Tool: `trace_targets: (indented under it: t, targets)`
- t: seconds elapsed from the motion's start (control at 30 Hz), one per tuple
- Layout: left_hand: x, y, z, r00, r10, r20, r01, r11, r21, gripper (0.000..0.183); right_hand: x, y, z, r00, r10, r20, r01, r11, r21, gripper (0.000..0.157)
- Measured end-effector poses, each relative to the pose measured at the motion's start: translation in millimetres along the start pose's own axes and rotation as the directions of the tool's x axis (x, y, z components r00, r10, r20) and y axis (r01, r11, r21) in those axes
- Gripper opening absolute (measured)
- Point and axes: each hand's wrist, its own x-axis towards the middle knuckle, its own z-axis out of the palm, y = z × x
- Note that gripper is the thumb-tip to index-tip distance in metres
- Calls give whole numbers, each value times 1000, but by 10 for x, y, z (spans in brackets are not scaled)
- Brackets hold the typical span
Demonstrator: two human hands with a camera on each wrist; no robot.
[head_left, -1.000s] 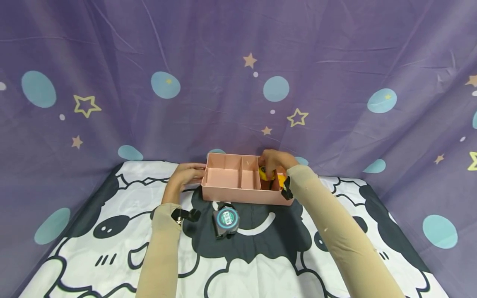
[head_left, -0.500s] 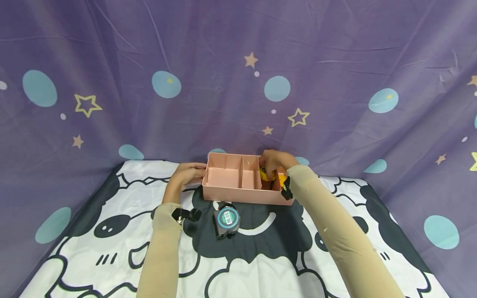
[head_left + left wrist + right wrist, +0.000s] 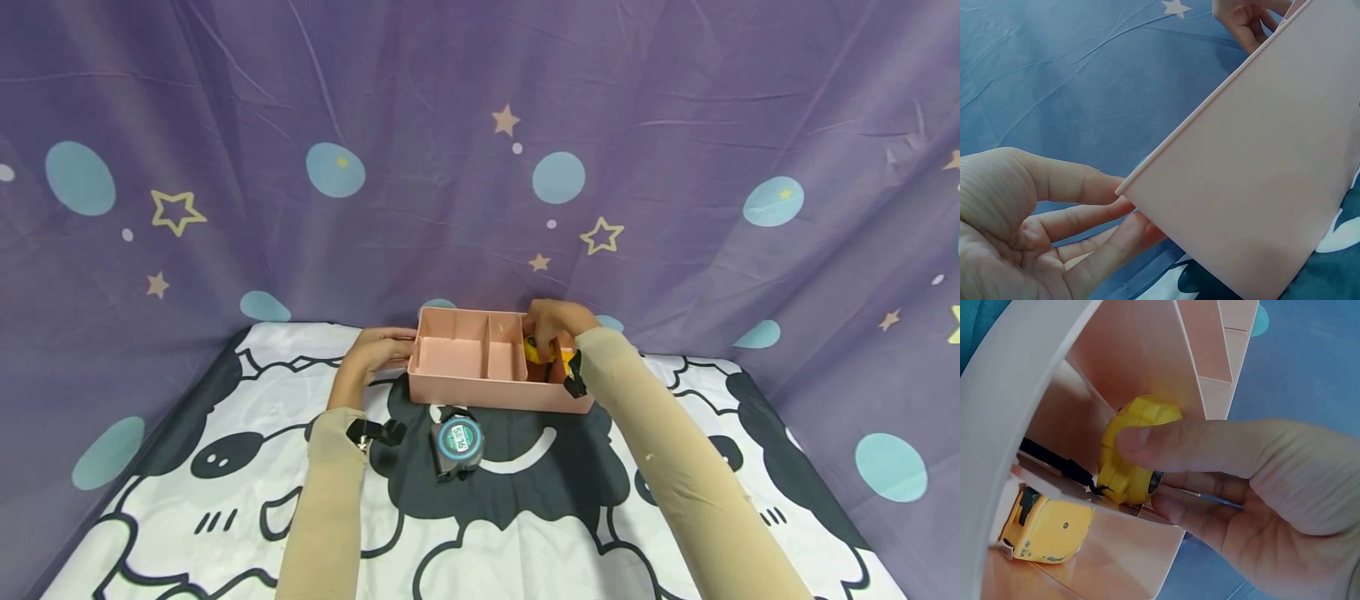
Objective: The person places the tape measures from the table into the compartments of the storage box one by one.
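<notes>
A pink divided box [image 3: 487,393] stands near the back of the cloth. At its left end is my left hand [image 3: 372,350]; in the left wrist view its extended fingertips touch the end wall [image 3: 1241,162] by a corner. My right hand [image 3: 558,321] reaches into a right-hand compartment. There, the right wrist view shows thumb and fingers gripping a yellow tape measure [image 3: 1150,411] with a black strap [image 3: 1054,459]. A second tape measure, orange-yellow [image 3: 1057,531], lies in the neighbouring compartment, past a thin divider. Part of the gripped one is hidden behind the thumb.
In front of the box a grey tape measure [image 3: 459,440] with a blue ring lies on the cartoon-print cloth [image 3: 517,558]. The box's left compartments [image 3: 453,358] hold nothing visible. A purple curtain [image 3: 420,192] hangs right behind the box.
</notes>
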Motion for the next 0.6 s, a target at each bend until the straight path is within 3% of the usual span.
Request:
trace_targets:
  t: [0.27, 0.6]
  targets:
    - [-2, -9, 1, 999, 20, 27, -20, 999, -28, 52, 82, -14, -43, 998, 14, 60, -11, 999, -44, 33]
    - [-5, -9, 6, 1000, 13, 25, -13, 1000, -9, 51, 115, -32, -79, 996, 77, 48, -74, 996, -54, 55]
